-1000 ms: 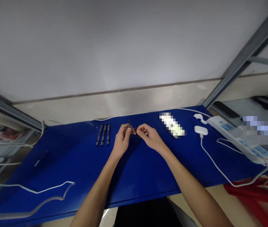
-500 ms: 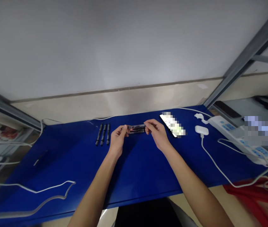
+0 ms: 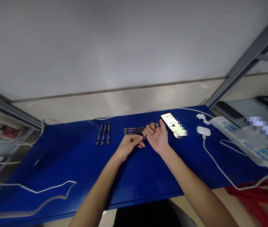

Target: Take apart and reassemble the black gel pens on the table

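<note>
A pen with a clear, see-through end (image 3: 157, 125) lies slanted across the fingers of my right hand (image 3: 158, 138), which is turned palm up and curled around it. My left hand (image 3: 130, 145) pinches the lower end of the pen, close against the right fingertips. The pen's middle is hidden by my fingers. Just behind my hands, several slim dark pens (image 3: 131, 130) lie side by side, pointing left and right, their right ends partly covered by my right hand. Farther left, three dark pens (image 3: 103, 134) lie parallel, pointing away from me.
A lit phone (image 3: 173, 124) lies right of my right hand. Beyond it are a white earbud case (image 3: 203, 131) on a cable and a white power strip (image 3: 245, 142). Loose white cable (image 3: 53, 186) crosses the blue table (image 3: 77, 157) at left. A wall stands behind.
The pen held level between both hands is now slanted in my right hand, which has turned palm up. My left hand moved right and nearer me, uncovering the row of pens behind.
</note>
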Action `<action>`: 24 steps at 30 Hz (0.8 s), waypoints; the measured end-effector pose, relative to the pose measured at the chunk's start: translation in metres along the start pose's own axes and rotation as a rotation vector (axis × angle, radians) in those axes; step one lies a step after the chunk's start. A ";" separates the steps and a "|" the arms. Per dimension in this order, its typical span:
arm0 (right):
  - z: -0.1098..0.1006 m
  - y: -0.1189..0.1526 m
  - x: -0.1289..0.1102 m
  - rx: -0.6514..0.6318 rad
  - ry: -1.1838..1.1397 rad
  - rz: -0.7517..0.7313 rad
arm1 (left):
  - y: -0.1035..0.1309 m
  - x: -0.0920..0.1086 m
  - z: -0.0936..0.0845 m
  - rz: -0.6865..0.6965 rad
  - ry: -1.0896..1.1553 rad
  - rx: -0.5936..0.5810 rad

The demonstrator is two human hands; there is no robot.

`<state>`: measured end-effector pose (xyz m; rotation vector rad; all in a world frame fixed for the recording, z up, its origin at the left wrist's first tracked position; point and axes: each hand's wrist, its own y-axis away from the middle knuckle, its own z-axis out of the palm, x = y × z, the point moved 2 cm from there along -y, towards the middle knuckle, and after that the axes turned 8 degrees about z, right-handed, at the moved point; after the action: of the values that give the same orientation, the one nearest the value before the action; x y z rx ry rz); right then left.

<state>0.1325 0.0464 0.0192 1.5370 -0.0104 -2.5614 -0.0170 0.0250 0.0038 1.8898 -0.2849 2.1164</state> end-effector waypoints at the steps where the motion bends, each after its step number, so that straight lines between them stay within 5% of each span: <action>1: 0.000 0.001 -0.001 -0.009 -0.018 0.006 | 0.000 0.000 0.000 -0.001 0.009 -0.010; 14: -0.001 0.003 -0.001 -0.023 -0.236 0.037 | -0.002 -0.002 0.000 -0.063 0.169 -0.039; 24: 0.000 0.004 -0.001 -0.162 -0.589 0.127 | -0.002 -0.005 -0.001 -0.055 0.211 -0.015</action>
<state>0.1335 0.0429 0.0206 0.6667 0.0301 -2.7260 -0.0164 0.0270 -0.0017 1.6293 -0.1991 2.2458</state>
